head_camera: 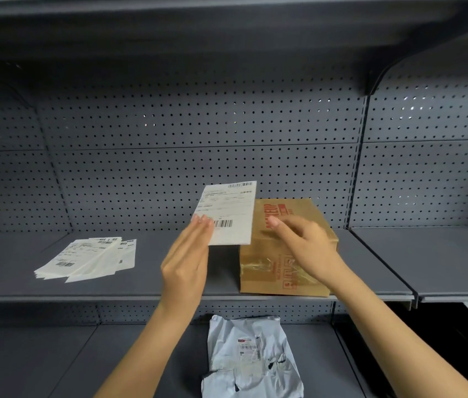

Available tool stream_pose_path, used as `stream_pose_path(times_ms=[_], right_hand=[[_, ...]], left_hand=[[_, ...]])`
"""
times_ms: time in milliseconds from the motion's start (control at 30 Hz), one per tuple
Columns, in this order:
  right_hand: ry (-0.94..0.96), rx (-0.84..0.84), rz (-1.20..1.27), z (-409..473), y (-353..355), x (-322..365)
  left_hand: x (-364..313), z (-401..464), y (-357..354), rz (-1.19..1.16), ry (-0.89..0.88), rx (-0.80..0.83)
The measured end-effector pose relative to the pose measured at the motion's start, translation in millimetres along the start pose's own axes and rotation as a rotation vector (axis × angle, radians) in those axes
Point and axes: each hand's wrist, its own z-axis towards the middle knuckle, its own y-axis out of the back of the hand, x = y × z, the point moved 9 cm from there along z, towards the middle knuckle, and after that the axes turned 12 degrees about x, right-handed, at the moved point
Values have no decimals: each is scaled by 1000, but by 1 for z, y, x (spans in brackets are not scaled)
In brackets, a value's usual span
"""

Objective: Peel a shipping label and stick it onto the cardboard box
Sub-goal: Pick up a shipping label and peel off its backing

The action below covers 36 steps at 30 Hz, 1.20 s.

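Note:
A white shipping label point(228, 212) with barcodes is held upright above the shelf, just left of the cardboard box. My left hand point(188, 259) pinches its lower left corner between fingers and thumb. The brown cardboard box point(270, 278) with red print and clear tape stands on the grey shelf point(141, 285). Over the box's top hovers my right hand point(306, 248), blurred, fingers loosely curled and pointing toward the label's right edge, with nothing in it that I can make out.
A fanned stack of more labels point(89, 258) lies on the same shelf to the left. A crumpled white mailer bag point(251, 360) lies on the lower shelf below. Pegboard point(198, 133) backs the shelf and another shelf hangs overhead.

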Motion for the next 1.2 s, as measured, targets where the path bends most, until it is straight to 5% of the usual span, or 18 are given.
stream_pose_path(times_ms=[100,233,467,633,733,967,1200], right_hand=[[-62,128,457,10,-21,-3],[-103,59,706,15,-23,-10],[-113,-71,703,11,-7,-23],[-132,-83,679,5,8,-36],[-147,-85,521,2,23,-45],[-119,-3,450,1,34,-47],[-108,111,358,1,34,-40]], left_hand=[[-14,3,-11,21,-103,21],[-27,1,-26,49,-177,56],[-42,-2,-38,118,-227,103],[-31,-3,-51,106,-212,293],[-12,7,-49,49,-86,327],[26,45,-52,-669,557,370],[29,60,-65,-944,725,586]])
